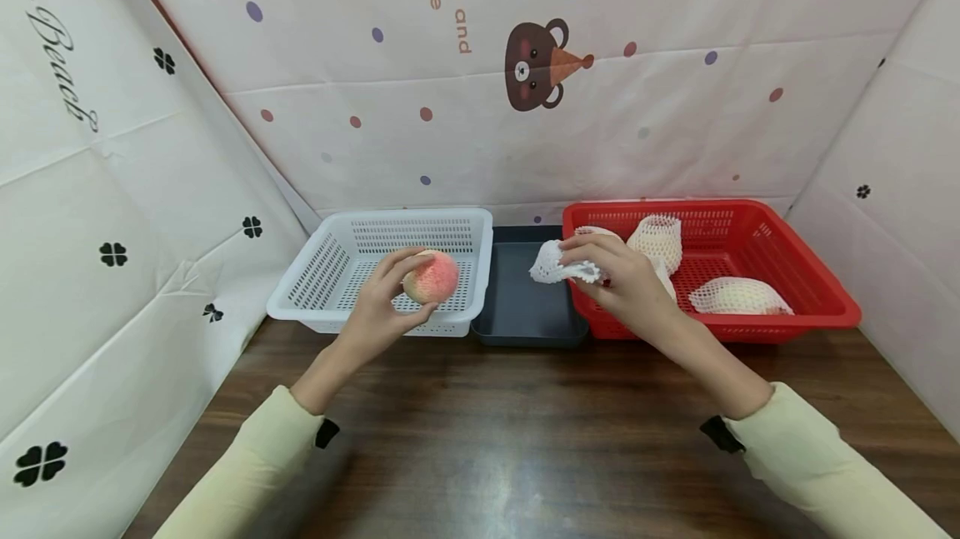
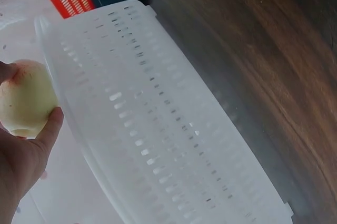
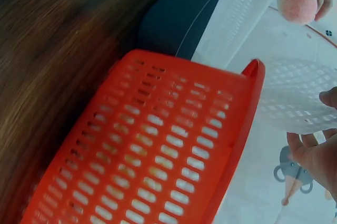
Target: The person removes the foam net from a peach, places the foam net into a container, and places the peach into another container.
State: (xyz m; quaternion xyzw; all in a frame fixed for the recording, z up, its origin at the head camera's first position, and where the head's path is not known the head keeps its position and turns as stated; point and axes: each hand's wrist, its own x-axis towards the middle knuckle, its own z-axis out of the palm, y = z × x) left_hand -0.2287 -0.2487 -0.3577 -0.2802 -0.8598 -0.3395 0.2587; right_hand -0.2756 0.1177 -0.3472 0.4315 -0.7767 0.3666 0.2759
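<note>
My left hand (image 1: pixel 382 297) grips a pink and pale yellow peach (image 1: pixel 437 276) between thumb and fingers, over the front part of the white basket (image 1: pixel 300 313). The left wrist view shows the peach (image 2: pixel 29 97) at its left edge, paler on that side. In my right hand (image 1: pixel 630 285) a white foam net sleeve (image 1: pixel 553 262) is pinched, above the dark grey tray (image 1: pixel 525 297) and the red basket's left end. No fruit shows inside that sleeve (image 3: pixel 295 95) in the right wrist view. Both hands are apart from each other.
The red basket (image 1: pixel 817 297) on the right holds several net-wrapped fruits, one net-wrapped fruit (image 1: pixel 738 296) lying at its front right. The grey tray stands between both baskets on a brown wooden table (image 1: pixel 480 431). Printed cloth (image 1: pixel 450 147) hangs behind and at the sides.
</note>
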